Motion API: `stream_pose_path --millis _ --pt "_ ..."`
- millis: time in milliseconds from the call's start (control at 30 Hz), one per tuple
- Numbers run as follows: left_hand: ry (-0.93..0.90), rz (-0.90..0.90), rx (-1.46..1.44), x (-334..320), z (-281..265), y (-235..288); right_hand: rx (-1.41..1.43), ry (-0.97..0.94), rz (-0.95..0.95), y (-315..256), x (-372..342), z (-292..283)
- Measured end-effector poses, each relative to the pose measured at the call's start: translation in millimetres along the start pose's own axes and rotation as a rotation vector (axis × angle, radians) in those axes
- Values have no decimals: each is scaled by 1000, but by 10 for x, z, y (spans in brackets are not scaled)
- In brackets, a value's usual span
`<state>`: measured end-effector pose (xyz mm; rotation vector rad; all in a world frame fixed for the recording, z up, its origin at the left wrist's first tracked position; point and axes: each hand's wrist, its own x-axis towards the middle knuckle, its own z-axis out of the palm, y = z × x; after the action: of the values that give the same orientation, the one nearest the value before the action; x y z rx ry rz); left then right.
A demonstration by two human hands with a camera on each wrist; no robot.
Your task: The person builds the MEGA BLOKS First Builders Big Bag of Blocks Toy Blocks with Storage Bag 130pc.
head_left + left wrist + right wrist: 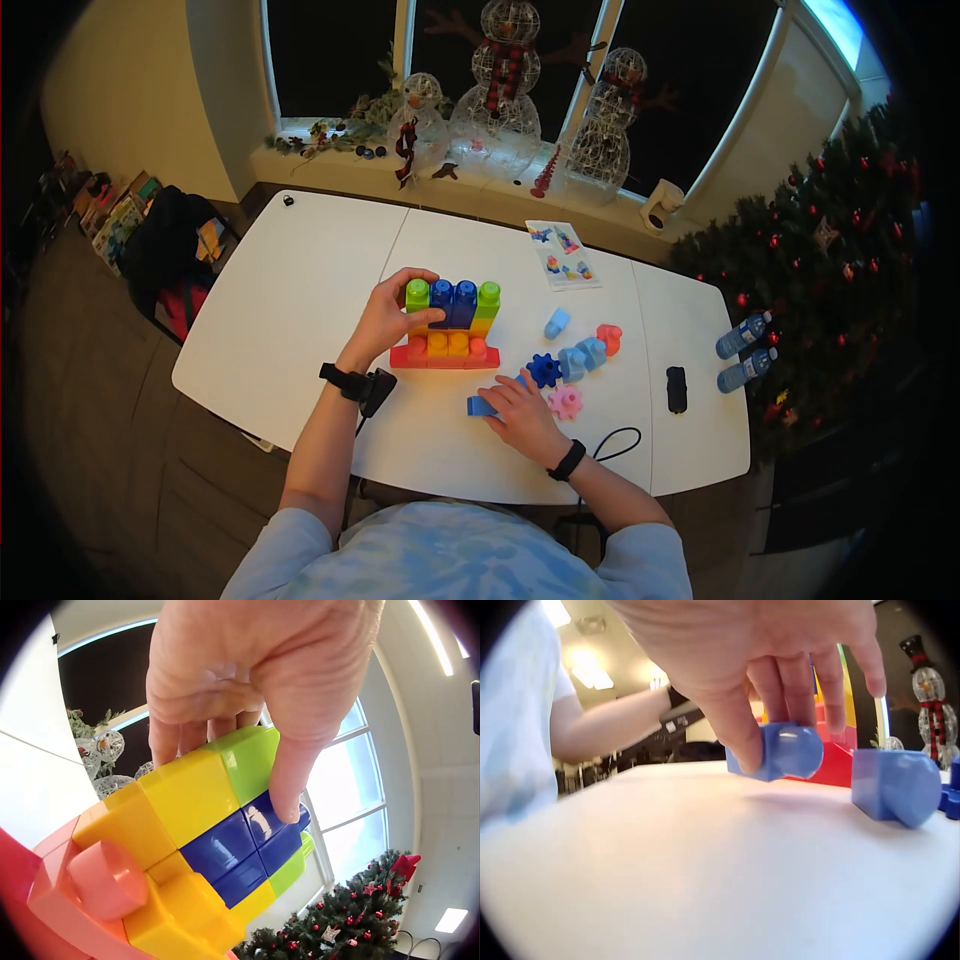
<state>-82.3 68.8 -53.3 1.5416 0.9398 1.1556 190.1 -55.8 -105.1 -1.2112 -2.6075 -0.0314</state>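
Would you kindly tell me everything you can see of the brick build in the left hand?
The brick build stands on the white table, its smooth, glossy pieces looking like plastic. Along the top, green studded bricks flank dark blue ones; yellow and orange sit lower, above a long red base. The left hand grips its upper left end, thumb on dark blue.

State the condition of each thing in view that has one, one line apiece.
Left hand: gripping the stack's side.
Stack: assembled, upright.
Right hand: pinching a blue block.
Held block: on its side, stud facing sideways.
Loose block, beside it: on its side, not held.
Blue gear: loose.
Pink gear: loose.
Leaflet: flat, pictures up.
Ceiling light: on.
Bottles: standing or lying, unclear.
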Motion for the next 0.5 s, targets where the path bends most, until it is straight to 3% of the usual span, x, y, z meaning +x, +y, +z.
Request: stream_pose_path --millis 67,100,167,267,400,500 --pt "0 -9 5 17 -14 -12 584 96 168 -66 160 -404" --pt "-6 -24 11 14 -18 -19 585 97 167 -70 266 -621" --pt "1 -20 16 12 -15 -12 574 342 116 -11 529 -1051" --pt "4 -24 12 23 -11 -5 582 405 127 73 956 -1435" --pt "3 -42 -1 11 -13 -7 667 272 231 89 1485 -1500" --pt "4 -25 8 8 -15 -11 294 284 8 206 1821 -1212"
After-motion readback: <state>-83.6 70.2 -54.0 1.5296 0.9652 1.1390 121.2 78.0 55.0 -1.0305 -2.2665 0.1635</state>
